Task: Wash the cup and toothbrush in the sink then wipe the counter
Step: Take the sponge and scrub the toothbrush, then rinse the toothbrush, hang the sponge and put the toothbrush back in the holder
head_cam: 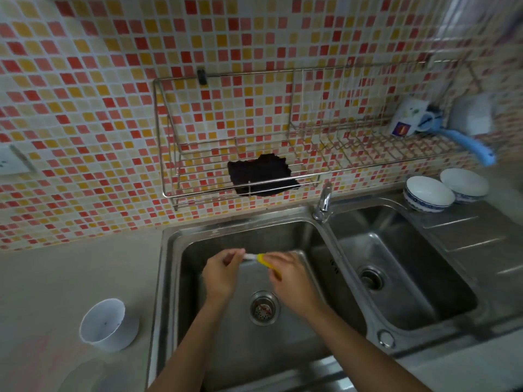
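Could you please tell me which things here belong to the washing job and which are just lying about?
In the job: yellow-and-white toothbrush, white plastic cup, left steel sink basin, dark cloth, likely for wiping.
Lying about: two white ceramic bowls, printed white mug, blue-handled brush.

Nothing is reading clearly: the mug (407, 114) at the rack's (368, 142) right end is showing only a blurred badge (402, 128).

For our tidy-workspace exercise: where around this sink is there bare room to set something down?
Bare counter between tiled wall and white cup; ribbed drainboard before the two bowls; the right basin. Crowded: left basin, where left hand and right hand hold the toothbrush.
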`<move>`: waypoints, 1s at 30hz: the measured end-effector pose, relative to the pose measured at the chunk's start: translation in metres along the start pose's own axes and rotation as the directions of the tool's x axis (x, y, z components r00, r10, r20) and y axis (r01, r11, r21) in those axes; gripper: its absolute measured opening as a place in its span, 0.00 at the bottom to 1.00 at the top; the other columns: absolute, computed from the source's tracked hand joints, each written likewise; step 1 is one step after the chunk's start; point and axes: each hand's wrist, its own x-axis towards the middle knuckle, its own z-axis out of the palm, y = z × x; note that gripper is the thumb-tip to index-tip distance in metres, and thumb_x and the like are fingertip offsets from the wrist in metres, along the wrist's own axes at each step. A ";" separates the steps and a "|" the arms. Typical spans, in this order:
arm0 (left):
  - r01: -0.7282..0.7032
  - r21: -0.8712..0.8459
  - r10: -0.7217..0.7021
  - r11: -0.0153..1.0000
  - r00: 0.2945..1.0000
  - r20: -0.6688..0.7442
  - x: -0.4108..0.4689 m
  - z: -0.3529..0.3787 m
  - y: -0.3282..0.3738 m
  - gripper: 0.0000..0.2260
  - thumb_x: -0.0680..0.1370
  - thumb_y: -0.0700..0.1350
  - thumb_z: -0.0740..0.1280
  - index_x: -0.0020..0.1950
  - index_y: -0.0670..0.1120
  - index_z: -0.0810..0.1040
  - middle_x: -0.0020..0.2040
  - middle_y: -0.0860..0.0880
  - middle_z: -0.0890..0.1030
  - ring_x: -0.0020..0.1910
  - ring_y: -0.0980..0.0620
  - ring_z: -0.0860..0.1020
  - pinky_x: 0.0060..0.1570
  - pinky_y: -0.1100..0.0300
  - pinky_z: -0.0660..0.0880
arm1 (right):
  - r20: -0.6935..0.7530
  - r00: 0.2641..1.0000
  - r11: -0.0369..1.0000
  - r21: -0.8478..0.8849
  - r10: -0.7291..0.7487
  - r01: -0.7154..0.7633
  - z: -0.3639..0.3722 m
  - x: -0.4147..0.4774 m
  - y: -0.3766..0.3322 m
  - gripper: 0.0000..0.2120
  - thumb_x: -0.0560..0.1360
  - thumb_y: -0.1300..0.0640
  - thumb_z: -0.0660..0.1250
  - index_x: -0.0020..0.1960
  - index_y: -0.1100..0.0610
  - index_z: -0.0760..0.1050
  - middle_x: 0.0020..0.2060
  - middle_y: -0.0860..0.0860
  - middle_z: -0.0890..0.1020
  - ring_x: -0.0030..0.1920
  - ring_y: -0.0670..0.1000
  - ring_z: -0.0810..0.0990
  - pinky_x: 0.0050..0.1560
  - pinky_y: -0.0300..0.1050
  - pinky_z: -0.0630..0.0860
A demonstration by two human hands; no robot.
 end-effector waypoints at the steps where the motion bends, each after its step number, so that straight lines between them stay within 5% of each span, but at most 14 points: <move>1: -0.024 0.031 0.023 0.999 0.999 0.038 -0.001 0.005 -0.002 0.04 0.77 0.45 0.69 0.47 0.47 0.83 0.43 0.50 0.84 0.46 0.53 0.81 0.52 0.55 0.77 | -0.003 0.998 0.998 0.002 0.063 -0.063 -0.006 -0.002 0.017 0.20 0.69 0.69 0.67 0.58 0.55 0.80 0.54 0.50 0.83 0.53 0.50 0.79 0.59 0.41 0.73; 4: -0.107 0.147 0.087 0.983 0.987 0.132 -0.001 0.030 0.001 0.06 0.78 0.44 0.67 0.52 0.47 0.82 0.47 0.50 0.83 0.49 0.53 0.80 0.53 0.57 0.76 | -0.030 0.957 0.957 0.008 0.289 -0.288 -0.030 -0.003 0.067 0.19 0.69 0.69 0.66 0.58 0.56 0.80 0.51 0.53 0.84 0.51 0.52 0.82 0.57 0.43 0.76; 8: -0.183 0.201 0.145 0.962 0.971 0.190 0.001 0.079 0.028 0.09 0.77 0.41 0.69 0.57 0.45 0.81 0.46 0.49 0.83 0.41 0.59 0.79 0.41 0.77 0.69 | -0.006 0.853 0.850 0.083 0.522 -0.520 -0.060 0.014 0.125 0.18 0.73 0.61 0.68 0.62 0.52 0.77 0.45 0.55 0.84 0.44 0.54 0.83 0.48 0.45 0.78; 12: -0.210 0.155 0.168 0.965 0.954 0.247 0.013 0.127 0.057 0.08 0.75 0.38 0.71 0.53 0.43 0.82 0.42 0.49 0.84 0.36 0.71 0.78 0.42 0.78 0.72 | 0.052 0.825 0.810 0.167 0.562 -0.562 -0.070 0.048 0.170 0.16 0.73 0.57 0.69 0.61 0.52 0.77 0.42 0.51 0.84 0.43 0.52 0.82 0.46 0.47 0.79; 16: -0.227 0.145 0.191 0.963 0.956 0.222 0.025 0.157 0.072 0.08 0.74 0.39 0.72 0.53 0.44 0.81 0.40 0.52 0.83 0.39 0.60 0.81 0.49 0.64 0.78 | 0.103 0.836 0.825 0.136 0.539 -0.549 -0.068 0.078 0.189 0.21 0.75 0.57 0.67 0.67 0.50 0.71 0.54 0.55 0.83 0.54 0.57 0.80 0.52 0.46 0.76; 21: -0.290 0.220 0.244 0.932 0.946 0.212 0.029 0.173 0.076 0.07 0.73 0.41 0.73 0.50 0.44 0.82 0.43 0.50 0.85 0.43 0.54 0.83 0.49 0.62 0.78 | 0.225 0.871 0.871 0.137 0.436 -0.472 -0.059 0.084 0.194 0.25 0.75 0.60 0.66 0.71 0.50 0.68 0.59 0.55 0.80 0.57 0.58 0.79 0.58 0.46 0.75; 26: -0.288 0.240 0.242 0.927 0.949 0.203 0.026 0.176 0.076 0.07 0.74 0.44 0.73 0.51 0.46 0.83 0.45 0.51 0.85 0.44 0.57 0.82 0.48 0.66 0.77 | 0.268 0.858 0.814 0.286 0.439 -0.505 -0.056 0.081 0.204 0.28 0.74 0.60 0.68 0.72 0.46 0.66 0.61 0.48 0.78 0.56 0.51 0.79 0.58 0.45 0.75; 30: -0.279 0.224 0.239 0.934 0.952 0.190 0.024 0.169 0.073 0.07 0.74 0.43 0.73 0.51 0.47 0.84 0.46 0.50 0.84 0.45 0.57 0.82 0.49 0.66 0.78 | 0.175 0.842 0.723 0.442 0.511 -0.531 -0.063 0.066 0.206 0.28 0.75 0.61 0.67 0.72 0.45 0.66 0.50 0.45 0.80 0.42 0.46 0.80 0.45 0.40 0.77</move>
